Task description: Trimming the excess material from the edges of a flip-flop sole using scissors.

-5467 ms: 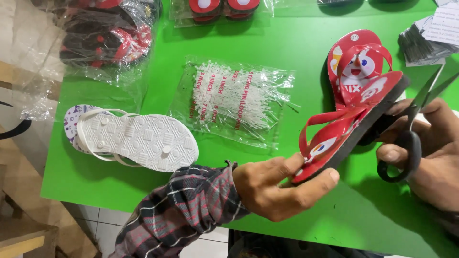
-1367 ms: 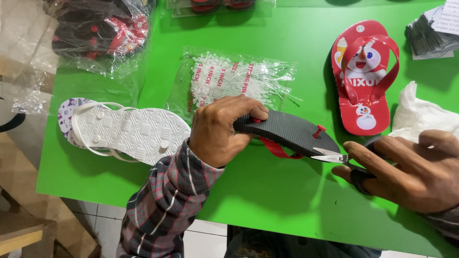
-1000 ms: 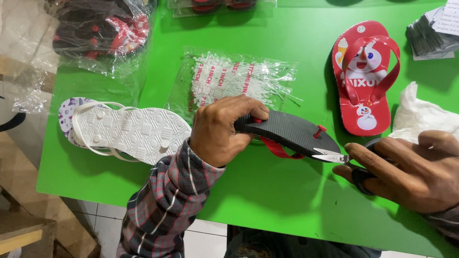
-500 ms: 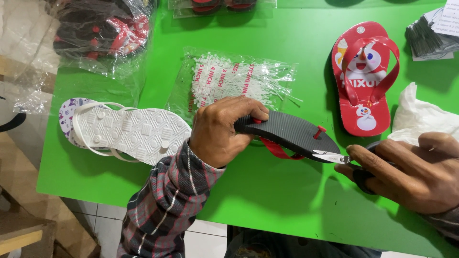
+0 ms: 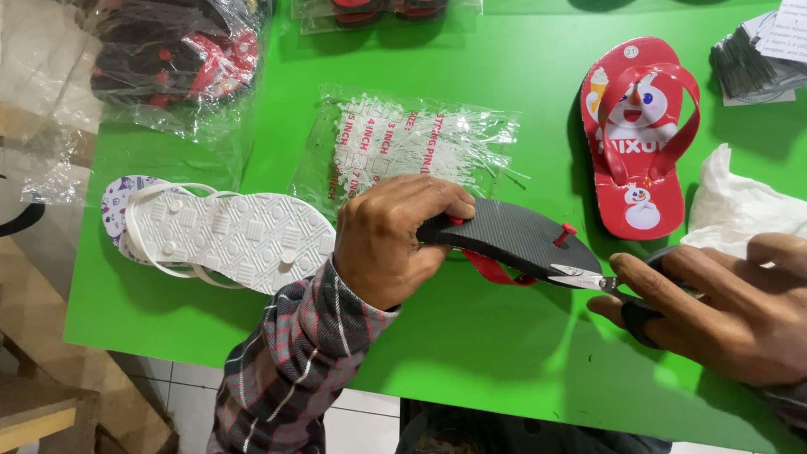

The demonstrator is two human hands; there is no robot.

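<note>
My left hand (image 5: 395, 235) grips the heel end of a flip-flop (image 5: 513, 238) held sole-up above the green table (image 5: 471, 336). Its sole is dark grey, and red straps hang beneath it. A red strap plug pokes through the sole near the toe. My right hand (image 5: 723, 307) holds a pair of scissors (image 5: 588, 277), whose blades meet the sole's edge just below that plug. A matching red flip-flop (image 5: 640, 143) with a cartoon print lies strap-up on the table, farther back to the right.
A white flip-flop pair (image 5: 223, 235) lies sole-up at the left. A clear bag of white plastic pins (image 5: 412, 143) sits behind my left hand. Bagged dark sandals (image 5: 176, 59) are at the back left, and crumpled white plastic (image 5: 748, 206) lies on the right.
Since 5.5 s ago the red flip-flop was turned sole-up and brought to the table's middle, with the scissors moved to its toe. Over the last second, almost nothing has shifted.
</note>
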